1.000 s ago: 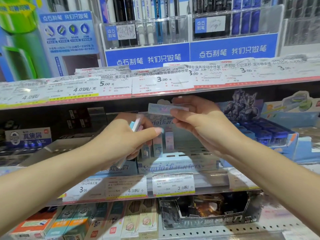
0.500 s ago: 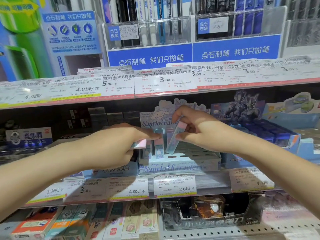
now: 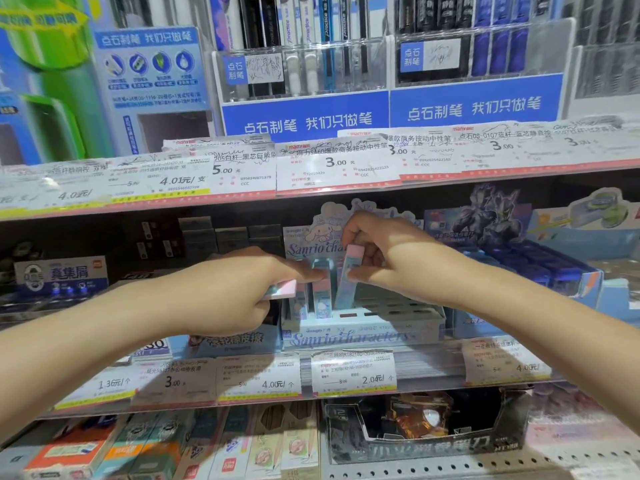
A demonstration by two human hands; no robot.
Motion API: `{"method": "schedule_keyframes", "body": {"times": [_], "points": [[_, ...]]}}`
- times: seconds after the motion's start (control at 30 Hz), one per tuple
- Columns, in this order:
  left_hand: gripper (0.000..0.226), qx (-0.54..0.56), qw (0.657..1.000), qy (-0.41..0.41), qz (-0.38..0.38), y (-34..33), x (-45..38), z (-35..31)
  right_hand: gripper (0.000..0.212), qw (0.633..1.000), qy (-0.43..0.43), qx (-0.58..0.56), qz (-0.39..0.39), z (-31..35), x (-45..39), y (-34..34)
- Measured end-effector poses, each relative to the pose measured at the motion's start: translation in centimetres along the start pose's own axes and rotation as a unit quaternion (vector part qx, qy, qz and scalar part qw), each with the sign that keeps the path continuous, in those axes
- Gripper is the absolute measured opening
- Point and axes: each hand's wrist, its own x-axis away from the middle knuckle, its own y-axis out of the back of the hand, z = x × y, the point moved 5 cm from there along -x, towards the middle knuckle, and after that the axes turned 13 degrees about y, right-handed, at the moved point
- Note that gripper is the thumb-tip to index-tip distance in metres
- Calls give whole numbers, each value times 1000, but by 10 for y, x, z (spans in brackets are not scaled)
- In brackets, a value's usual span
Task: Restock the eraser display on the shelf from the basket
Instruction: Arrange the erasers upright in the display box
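Note:
The light-blue Sanrio eraser display box [image 3: 360,332] stands on the middle shelf, with a couple of erasers [image 3: 320,296] upright in its left slots. My right hand [image 3: 384,254] pinches a long pastel pink-and-blue eraser [image 3: 348,282] and holds it nearly upright over a slot beside them. My left hand [image 3: 228,289] is just left of the box and grips a bundle of pink-and-blue erasers [image 3: 281,289]; its index finger points at the standing erasers. The basket is out of view.
A price-tag rail [image 3: 346,374] runs along the shelf front under the box. A dark-blue eraser display [image 3: 540,268] stands to the right, and grey boxes [image 3: 214,233] sit at the back left. The upper shelf edge [image 3: 311,174] hangs close above my hands.
My right hand has lowered its eraser from flat and high in front of the shelf to nearly upright over the display's slots. My left hand has moved closer to the box.

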Motion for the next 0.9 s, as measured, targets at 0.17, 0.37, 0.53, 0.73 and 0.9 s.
{"method": "schedule_keyframes", "body": {"times": [0.17,0.37,0.53,0.73,0.9], "points": [[76,-4,1000,-6,-4,1,3,-3,22,994,47,-29,-95,-5,0,1],[79,8,1000,-9,1,5,5,-7,15,988,96,-56,-110,-4,-4,-2],[81,14,1000,-3,0,4,5,-5,16,991,32,-71,-104,-14,-5,0],[74,44,999,-11,-13,7,6,-10,15,987,25,-100,-121,-18,2,-1],[81,9,1000,-18,11,2,3,-4,18,990,93,-68,-81,-8,0,-6]]}}
